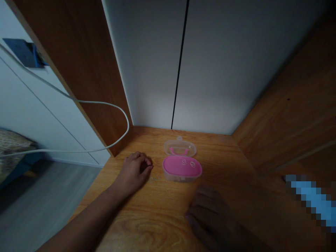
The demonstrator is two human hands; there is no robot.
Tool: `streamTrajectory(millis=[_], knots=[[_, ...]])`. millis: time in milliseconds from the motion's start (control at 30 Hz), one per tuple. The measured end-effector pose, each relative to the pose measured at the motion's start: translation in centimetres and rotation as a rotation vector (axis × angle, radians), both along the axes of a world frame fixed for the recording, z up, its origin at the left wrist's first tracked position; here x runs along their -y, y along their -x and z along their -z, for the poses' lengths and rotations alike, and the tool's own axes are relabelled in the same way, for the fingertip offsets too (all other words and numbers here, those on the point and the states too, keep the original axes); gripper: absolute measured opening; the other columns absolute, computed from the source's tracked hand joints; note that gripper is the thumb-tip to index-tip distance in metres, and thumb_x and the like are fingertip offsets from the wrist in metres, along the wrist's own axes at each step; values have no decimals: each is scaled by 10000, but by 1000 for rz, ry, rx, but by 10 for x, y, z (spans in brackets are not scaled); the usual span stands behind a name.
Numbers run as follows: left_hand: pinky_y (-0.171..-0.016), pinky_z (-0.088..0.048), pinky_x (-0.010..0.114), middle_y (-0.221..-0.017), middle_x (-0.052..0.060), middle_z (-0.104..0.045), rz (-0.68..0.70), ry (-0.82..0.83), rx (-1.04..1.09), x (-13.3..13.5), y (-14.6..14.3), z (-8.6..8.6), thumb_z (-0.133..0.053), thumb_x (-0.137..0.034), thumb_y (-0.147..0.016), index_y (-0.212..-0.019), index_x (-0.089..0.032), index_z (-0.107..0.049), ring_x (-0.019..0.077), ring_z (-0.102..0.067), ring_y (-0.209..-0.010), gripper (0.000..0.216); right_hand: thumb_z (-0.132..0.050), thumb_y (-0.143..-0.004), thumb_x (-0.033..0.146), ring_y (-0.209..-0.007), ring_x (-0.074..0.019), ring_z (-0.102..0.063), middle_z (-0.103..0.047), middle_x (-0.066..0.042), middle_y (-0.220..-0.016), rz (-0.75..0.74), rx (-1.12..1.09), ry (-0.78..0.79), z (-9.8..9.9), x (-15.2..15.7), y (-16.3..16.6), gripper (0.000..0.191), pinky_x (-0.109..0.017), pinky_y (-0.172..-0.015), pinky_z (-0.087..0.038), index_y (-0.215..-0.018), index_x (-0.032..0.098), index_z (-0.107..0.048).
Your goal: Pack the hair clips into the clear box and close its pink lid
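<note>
1. Box (pixel 181 169), pink on top with clear sides, sits on the tabletop (pixel 147 217), its clear lid (pixel 180 146) open behind it; it looks light, fairly stiff and smooth, so it may slide if nudged.
2. The rounded ends of the box seem the surest hold; the lid may flop if lifted by.
3. Two pale loops (pixel 192 164) show on the box's pink top; thin loops (pixel 156 178) lie left of it; these look tiny, best pinched by an edge.
4. Left hand (pixel 135 171), left of the box, has curled fingers; right hand (pixel 210 215), front right of it, is dark and blurred, fingers bent; I cannot tell whether either grips anything.
</note>
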State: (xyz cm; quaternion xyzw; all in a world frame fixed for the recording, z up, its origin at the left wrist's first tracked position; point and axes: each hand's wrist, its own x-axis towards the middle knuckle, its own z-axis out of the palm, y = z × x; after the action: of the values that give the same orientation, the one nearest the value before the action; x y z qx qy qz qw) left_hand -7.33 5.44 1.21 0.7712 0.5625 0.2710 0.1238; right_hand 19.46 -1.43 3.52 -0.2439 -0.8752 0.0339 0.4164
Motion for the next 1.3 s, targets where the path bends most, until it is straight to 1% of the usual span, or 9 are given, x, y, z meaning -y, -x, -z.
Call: streamTrajectory(millis=[200,267,367,467,567,700,867,1100,1300], knots=[[-735,-488,322,-827,39,-714,33,-13,155,7,-5,-10,-633,-235,-878,-827,-200,-678,202,-648,-777,76,-546,-883,119,-551,-140,-506,-591,2,-579,-14,-42,19,-1,0,0,167,-293,-561,-414,-744,192,-601],[-688,-494,296,-802,35,-724,109,-71,266,14,-10,-16,-663,-249,-871,-823,-206,-703,188,-656,-746,76,-568,-871,120,-560,-140,-523,-612,2,-606,12,-56,18,2,-1,0,122,-289,-562,-428,-784,192,-615],[-642,-503,271,-753,27,-734,277,-150,441,27,-21,-22,-712,-200,-839,-825,-213,-727,168,-664,-691,24,-645,-856,147,-656,-147,-606,-674,-12,-729,83,-86,15,6,-2,-1,69,-289,-640,-499,-911,188,-648],[-614,-518,260,-753,27,-745,344,-69,544,43,-35,-22,-754,-172,-805,-833,-215,-728,157,-673,-653,58,-673,-872,170,-804,-157,-670,-715,-34,-877,128,-71,-27,7,-2,-2,194,-292,-759,-550,-1063,185,-643],[-677,-553,278,-789,40,-757,420,88,614,56,-48,-17,-752,-174,-810,-809,-208,-710,172,-703,-711,54,-651,-908,183,-863,-147,-678,-726,-33,-929,84,-47,-51,4,-4,-2,225,-279,-799,-564,-1131,191,-626],[-664,-570,247,-766,36,-765,386,219,715,62,-57,-14,-746,-197,-816,-780,-196,-689,162,-724,-694,67,-671,-898,154,-781,-129,-670,-725,-3,-860,17,-97,-57,5,-7,-1,228,-255,-718,-565,-1115,217,-638],[-620,-572,196,-746,22,-779,356,353,775,59,-58,-14,-763,-216,-804,-809,-192,-696,148,-743,-661,71,-706,-878,174,-796,-143,-665,-726,-13,-870,16,-88,-8,10,-8,-3,218,-287,-765,-577,-1087,206,-656],[-677,-584,209,-796,13,-795,399,212,684,56,-54,-16,-784,-189,-791,-854,-236,-789,143,-741,-712,79,-679,-900,189,-784,-146,-659,-723,-11,-846,28,-62,39,8,-7,-5,120,-296,-755,-571,-1018,197,-663],[-692,-598,171,-841,17,-806,407,269,762,55,-55,-13,-766,-149,-789,-928,-222,-789,136,-764,-728,158,-673,-905,194,-821,-139,-672,-727,-14,-893,17,-72,63,14,-10,-4,139,-281,-777,-573,-1041,204,-647]])
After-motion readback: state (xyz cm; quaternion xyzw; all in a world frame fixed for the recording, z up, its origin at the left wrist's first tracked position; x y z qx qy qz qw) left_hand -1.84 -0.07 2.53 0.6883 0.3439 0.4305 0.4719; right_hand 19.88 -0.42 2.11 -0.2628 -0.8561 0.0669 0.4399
